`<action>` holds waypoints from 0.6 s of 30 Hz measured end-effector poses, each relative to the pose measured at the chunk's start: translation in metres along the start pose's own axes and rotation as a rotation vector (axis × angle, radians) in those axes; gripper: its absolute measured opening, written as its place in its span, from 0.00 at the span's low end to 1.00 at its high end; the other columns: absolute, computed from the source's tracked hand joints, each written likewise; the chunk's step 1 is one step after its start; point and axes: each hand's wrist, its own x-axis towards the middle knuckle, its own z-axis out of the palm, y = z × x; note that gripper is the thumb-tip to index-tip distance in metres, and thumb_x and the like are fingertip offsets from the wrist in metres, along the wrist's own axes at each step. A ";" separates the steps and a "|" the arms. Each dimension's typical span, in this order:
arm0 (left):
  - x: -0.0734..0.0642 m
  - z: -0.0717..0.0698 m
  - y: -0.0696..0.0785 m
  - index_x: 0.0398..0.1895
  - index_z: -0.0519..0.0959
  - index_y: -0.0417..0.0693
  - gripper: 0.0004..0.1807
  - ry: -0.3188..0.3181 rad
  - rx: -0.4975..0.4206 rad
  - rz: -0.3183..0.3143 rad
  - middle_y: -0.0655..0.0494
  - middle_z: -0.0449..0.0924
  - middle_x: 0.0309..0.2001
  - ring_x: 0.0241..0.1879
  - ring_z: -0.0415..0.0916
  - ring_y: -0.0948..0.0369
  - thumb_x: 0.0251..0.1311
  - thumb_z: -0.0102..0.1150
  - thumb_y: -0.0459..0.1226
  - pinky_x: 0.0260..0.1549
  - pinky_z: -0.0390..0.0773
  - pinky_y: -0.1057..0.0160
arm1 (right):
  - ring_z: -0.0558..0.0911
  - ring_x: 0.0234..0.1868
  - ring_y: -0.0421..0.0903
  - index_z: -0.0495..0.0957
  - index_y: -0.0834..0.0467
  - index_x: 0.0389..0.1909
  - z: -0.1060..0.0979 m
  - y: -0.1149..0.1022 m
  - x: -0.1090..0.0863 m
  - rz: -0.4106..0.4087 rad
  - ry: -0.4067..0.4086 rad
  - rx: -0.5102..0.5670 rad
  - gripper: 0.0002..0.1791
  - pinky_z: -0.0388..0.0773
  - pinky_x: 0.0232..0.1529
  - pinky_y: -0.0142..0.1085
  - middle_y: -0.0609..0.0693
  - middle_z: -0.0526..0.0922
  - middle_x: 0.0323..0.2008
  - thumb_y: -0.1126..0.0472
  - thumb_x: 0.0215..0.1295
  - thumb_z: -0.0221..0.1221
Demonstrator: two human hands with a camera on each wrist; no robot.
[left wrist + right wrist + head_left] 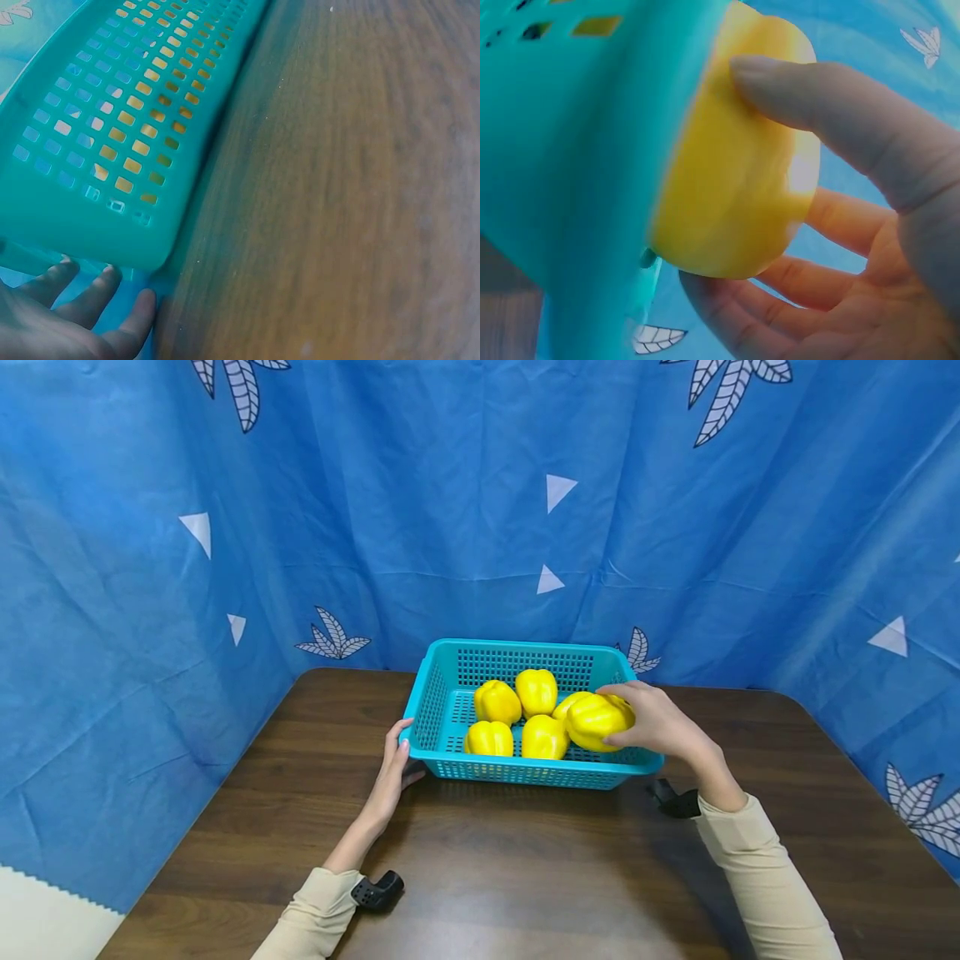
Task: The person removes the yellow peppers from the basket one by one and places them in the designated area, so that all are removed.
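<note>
A yellow bell pepper (598, 723) is held in my right hand (654, 720) over the right end of a turquoise plastic basket (517, 770). In the right wrist view, the thumb presses one side of this pepper (742, 157) and the fingers curl round the other, beyond the basket rim (641, 112). Several more yellow bell peppers (545, 737) lie inside the basket. My left hand (386, 781) grips the basket's left end near the front corner. Its lower fingers (94, 300) show beneath the rim in the left wrist view.
The basket stands on a dark wooden table (517, 860) near its back edge. Behind the table hangs a blue curtain (450, 510) with white leaf and triangle prints. A black wrist band (378, 892) sits at each sleeve cuff.
</note>
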 end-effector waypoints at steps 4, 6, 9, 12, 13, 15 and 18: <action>0.000 0.000 -0.001 0.70 0.44 0.59 0.25 -0.005 0.002 0.008 0.49 0.33 0.74 0.69 0.49 0.40 0.73 0.23 0.49 0.58 0.61 0.31 | 0.73 0.43 0.53 0.72 0.64 0.57 -0.007 0.004 -0.003 -0.011 0.045 -0.001 0.35 0.75 0.39 0.42 0.62 0.77 0.49 0.61 0.45 0.70; 0.000 0.000 -0.001 0.70 0.44 0.59 0.25 -0.004 0.004 0.010 0.50 0.33 0.74 0.69 0.49 0.40 0.73 0.23 0.49 0.58 0.61 0.31 | 0.73 0.44 0.55 0.71 0.65 0.58 -0.011 0.005 -0.004 -0.014 0.064 0.007 0.35 0.76 0.40 0.45 0.64 0.77 0.51 0.61 0.46 0.70; 0.000 0.000 -0.001 0.71 0.44 0.59 0.25 -0.003 0.006 0.008 0.50 0.32 0.74 0.69 0.48 0.40 0.73 0.23 0.50 0.58 0.61 0.31 | 0.74 0.47 0.58 0.70 0.65 0.59 -0.017 0.007 -0.007 -0.013 0.093 0.022 0.36 0.77 0.43 0.50 0.65 0.75 0.53 0.61 0.46 0.70; 0.000 0.000 -0.002 0.71 0.44 0.60 0.25 -0.001 0.007 0.001 0.50 0.33 0.74 0.69 0.49 0.40 0.73 0.23 0.50 0.58 0.62 0.32 | 0.74 0.47 0.58 0.70 0.65 0.59 -0.022 0.010 -0.009 -0.017 0.134 0.028 0.36 0.77 0.44 0.52 0.65 0.75 0.53 0.62 0.46 0.70; 0.000 0.000 -0.002 0.70 0.44 0.60 0.25 -0.002 0.006 0.000 0.49 0.33 0.74 0.69 0.49 0.40 0.73 0.23 0.50 0.58 0.61 0.32 | 0.74 0.47 0.58 0.70 0.64 0.59 -0.024 0.011 -0.009 -0.018 0.149 0.027 0.36 0.77 0.44 0.52 0.65 0.75 0.52 0.63 0.46 0.70; 0.000 0.000 -0.001 0.70 0.44 0.60 0.25 -0.003 0.003 -0.001 0.49 0.33 0.74 0.69 0.49 0.40 0.73 0.23 0.50 0.59 0.61 0.32 | 0.74 0.46 0.57 0.70 0.64 0.59 -0.027 0.013 -0.011 -0.019 0.180 0.026 0.36 0.76 0.43 0.51 0.64 0.75 0.52 0.64 0.46 0.70; 0.001 0.000 -0.001 0.70 0.44 0.59 0.25 -0.004 -0.002 0.001 0.49 0.34 0.74 0.69 0.49 0.40 0.73 0.23 0.49 0.59 0.61 0.31 | 0.74 0.46 0.56 0.69 0.63 0.60 -0.034 0.017 -0.014 -0.009 0.218 0.021 0.37 0.76 0.42 0.51 0.63 0.75 0.53 0.64 0.45 0.70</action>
